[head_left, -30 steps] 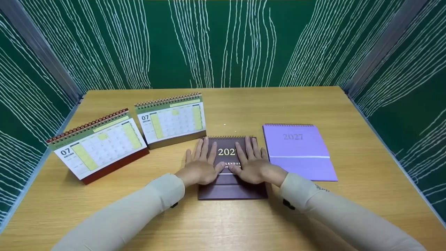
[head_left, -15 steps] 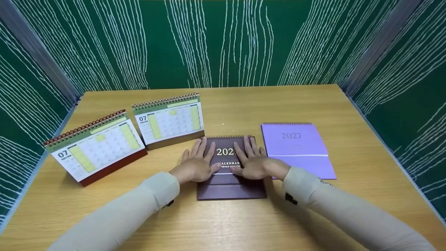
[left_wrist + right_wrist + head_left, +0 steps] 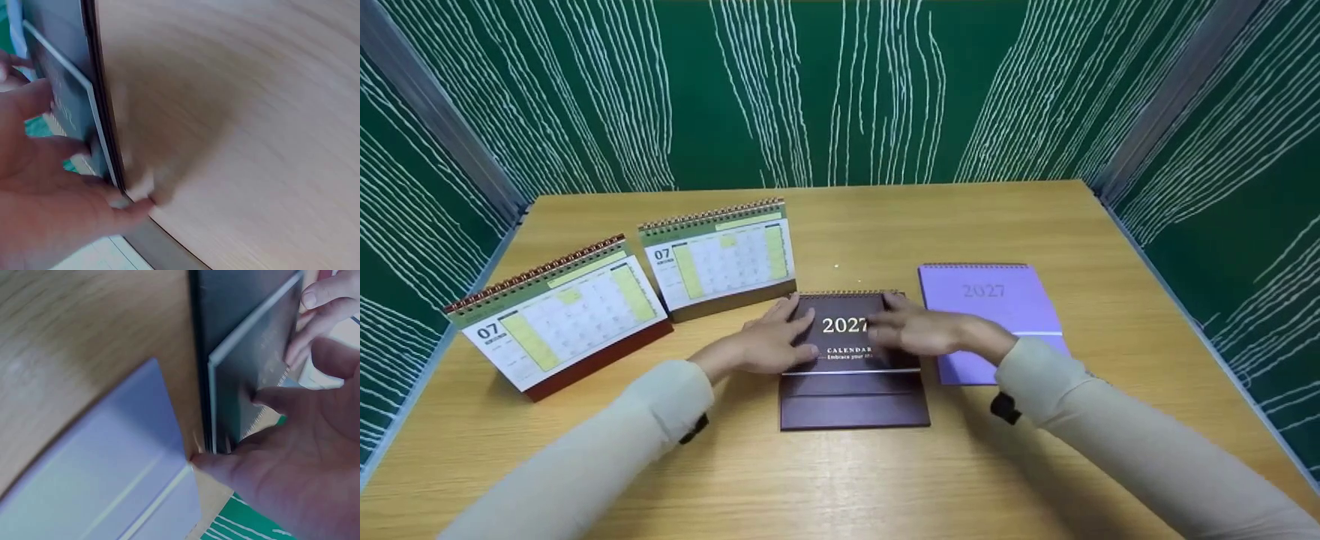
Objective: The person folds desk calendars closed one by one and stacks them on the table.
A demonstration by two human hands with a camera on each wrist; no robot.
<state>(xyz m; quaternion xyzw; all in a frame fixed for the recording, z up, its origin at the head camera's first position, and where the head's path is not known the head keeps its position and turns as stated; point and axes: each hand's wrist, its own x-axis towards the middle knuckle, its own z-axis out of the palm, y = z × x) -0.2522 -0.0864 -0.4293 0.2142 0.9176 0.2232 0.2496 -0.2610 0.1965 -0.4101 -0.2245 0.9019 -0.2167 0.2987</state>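
Note:
A dark brown desk calendar (image 3: 851, 382) marked 2027 lies flat in the middle of the table in the head view. My left hand (image 3: 765, 345) is at its left edge, thumb over the cover and outer fingers beside the edge. My right hand (image 3: 926, 330) is over its upper right side, fingers slightly bent. The right wrist view shows the right hand's fingertips around the calendar's (image 3: 236, 394) edge; whether they all touch cannot be told. Just right of it lies a purple calendar (image 3: 971, 307), partly covered by the right hand and forearm.
Two spiral desk calendars stand upright at left: a red-based one (image 3: 566, 322) and a brown-based one (image 3: 720, 259) behind it, near my left hand. Green walls with white lines surround the wooden table (image 3: 847, 487) at the back and sides.
Both hands were spread flat on the dark brown calendar's cover. They have moved apart toward its left and right edges, uncovering more of its lettering.

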